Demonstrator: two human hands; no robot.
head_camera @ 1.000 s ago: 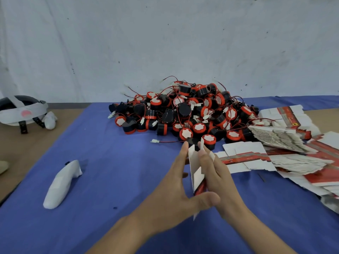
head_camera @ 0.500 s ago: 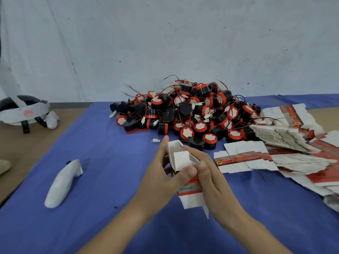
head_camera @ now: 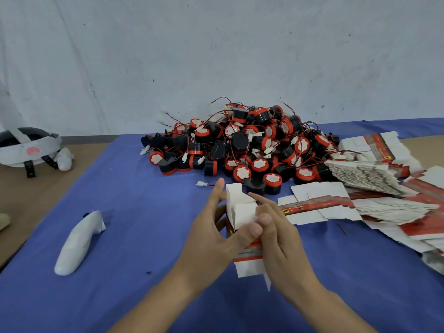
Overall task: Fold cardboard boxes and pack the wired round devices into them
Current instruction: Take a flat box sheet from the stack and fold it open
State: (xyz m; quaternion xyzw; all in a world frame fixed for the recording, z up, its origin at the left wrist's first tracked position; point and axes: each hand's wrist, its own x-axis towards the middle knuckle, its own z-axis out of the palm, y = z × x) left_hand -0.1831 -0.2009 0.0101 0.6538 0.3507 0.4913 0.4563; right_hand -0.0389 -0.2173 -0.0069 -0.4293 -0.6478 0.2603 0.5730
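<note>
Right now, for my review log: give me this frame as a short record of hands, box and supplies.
left hand: holds the cardboard box, thumb on a flap
right hand: holds the same box from its right side
box state: partly folded, top flaps open
pile of wired round devices: behind the hands, on the blue cloth
flat box blanks: heaped right of the hands
white controller: left on the cloth, untouched

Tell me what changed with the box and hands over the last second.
The cardboard box, a flat blank between both hands a second ago, has been opened into a tube. The left hand and right hand grip it and fold its top flaps inward. The pile of round devices, the stacked flat blanks and the white controller stayed put.
</note>
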